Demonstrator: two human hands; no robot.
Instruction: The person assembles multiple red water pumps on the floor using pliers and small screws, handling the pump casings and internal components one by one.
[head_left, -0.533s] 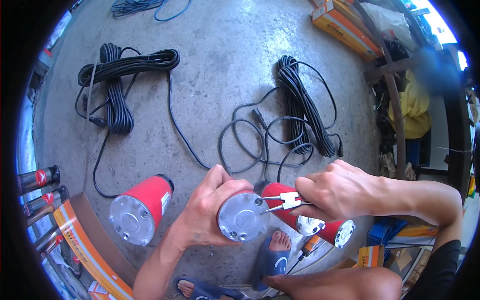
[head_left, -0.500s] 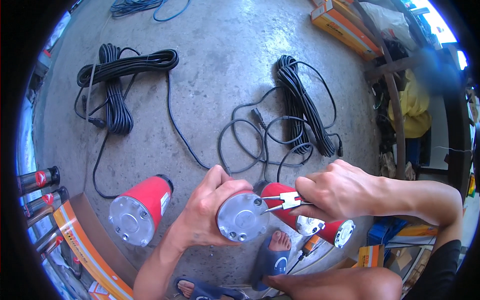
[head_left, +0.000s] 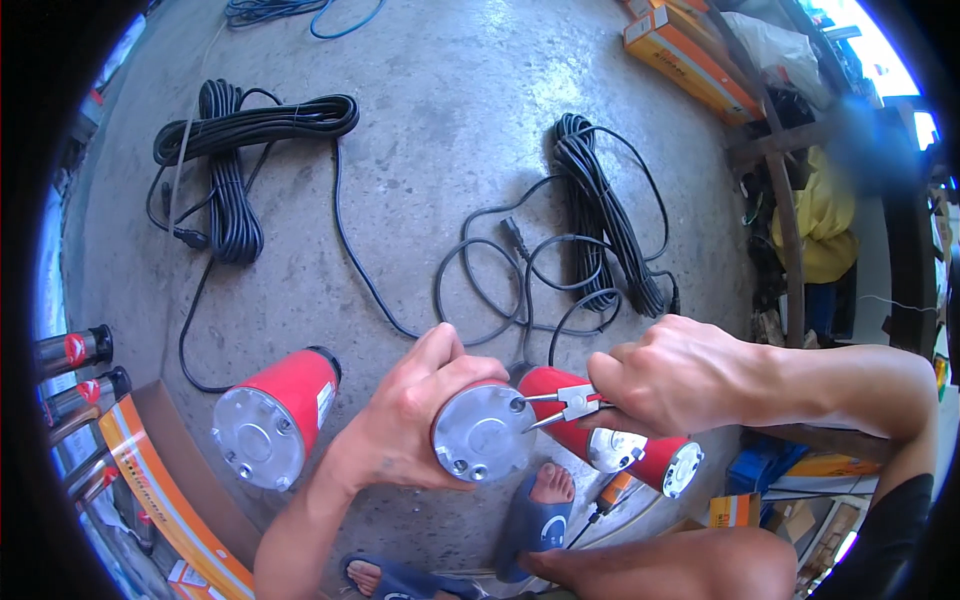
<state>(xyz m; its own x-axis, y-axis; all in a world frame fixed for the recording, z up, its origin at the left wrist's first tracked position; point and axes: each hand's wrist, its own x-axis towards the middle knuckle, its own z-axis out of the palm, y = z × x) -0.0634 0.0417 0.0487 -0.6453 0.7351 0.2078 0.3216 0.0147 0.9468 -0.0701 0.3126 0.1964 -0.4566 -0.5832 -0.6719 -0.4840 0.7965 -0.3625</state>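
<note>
My left hand [head_left: 405, 415] is wrapped round a red cylinder, whose silver end cap [head_left: 488, 432] faces up and has several small holes and recesses. Closed in my right hand [head_left: 670, 375] is a pair of circlip pliers [head_left: 578, 402] with thin, spread jaws. Their tips meet the cap at its right edge, one near a hole; how deep they reach is unclear. To the left lies another red cylinder [head_left: 295, 395] with a silver cap. Two more, a red cylinder [head_left: 545, 388] and a second red cylinder [head_left: 655, 455], are partly hidden behind my right hand and the pliers.
Coiled black cable [head_left: 235, 190] lies at the left and more black cable [head_left: 605, 220] at the right, loose loops running towards me. An orange carton [head_left: 180, 500] stands lower left, beside dark cylinders [head_left: 75, 350]. Orange boxes [head_left: 690, 65] line the far right. My sandalled foot [head_left: 535, 525] is below.
The whole view has shifted slightly. Both hands keep their grips, and the plier tips stay at the right edge of the silver cap.
</note>
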